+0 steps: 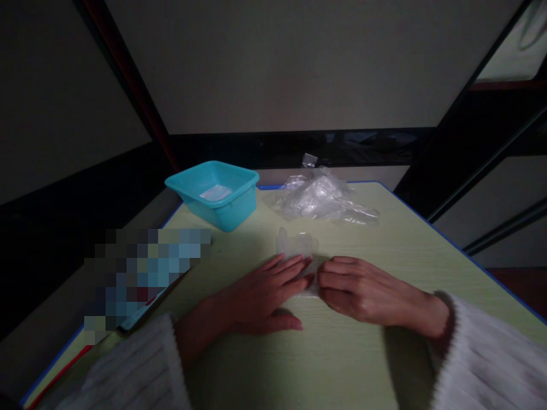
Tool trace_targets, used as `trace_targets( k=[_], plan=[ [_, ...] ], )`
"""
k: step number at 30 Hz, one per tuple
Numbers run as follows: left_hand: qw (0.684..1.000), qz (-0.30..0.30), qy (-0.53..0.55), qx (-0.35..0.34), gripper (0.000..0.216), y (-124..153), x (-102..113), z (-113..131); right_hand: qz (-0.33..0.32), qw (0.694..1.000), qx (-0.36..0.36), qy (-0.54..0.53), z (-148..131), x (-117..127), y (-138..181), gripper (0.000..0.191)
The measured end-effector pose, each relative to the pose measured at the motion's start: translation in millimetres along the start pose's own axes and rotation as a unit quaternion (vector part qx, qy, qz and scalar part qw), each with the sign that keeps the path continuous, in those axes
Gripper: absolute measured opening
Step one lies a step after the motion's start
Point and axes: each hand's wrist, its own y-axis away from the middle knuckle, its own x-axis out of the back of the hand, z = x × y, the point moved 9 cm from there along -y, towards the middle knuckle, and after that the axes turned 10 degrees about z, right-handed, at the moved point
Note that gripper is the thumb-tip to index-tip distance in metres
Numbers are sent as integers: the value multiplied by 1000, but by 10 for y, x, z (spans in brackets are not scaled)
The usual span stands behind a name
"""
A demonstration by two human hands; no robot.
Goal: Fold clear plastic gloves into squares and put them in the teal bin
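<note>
Lying flat on the counter [342, 370], the small clear bag [296, 245] sits between the two hands, its longer side running away from the person. The left hand [271, 293] reaches over it from the left, grip spread, fingers laid across the near part and thumb resting apart on the counter. The right hand [361, 287] is curled in at the right edge, just beside or touching it; whether that grip pinches the plastic cannot be told, since the knuckles cover the fingertips. Of the two, the left plainly overlaps the bag. Its lower left part is hidden under the fingers, and its clear edges are faint in the dim light. Beyond lies a crumpled plastic heap [320, 196]; a pixelated patch [149, 279] at the left masks whatever is there.
</note>
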Motion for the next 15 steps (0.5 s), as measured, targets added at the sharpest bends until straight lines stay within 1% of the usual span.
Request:
trace_targets(
  k=[7,15],
  plan=[
    [1000,-7,-8,-2,67,14,-33,-6,-34,997,-10,-61,-16,-40,22,23],
    [1000,2,-21,-2,65,20,-23,-3,-69,994,-20,-84,2,-110,25,27]
  ],
)
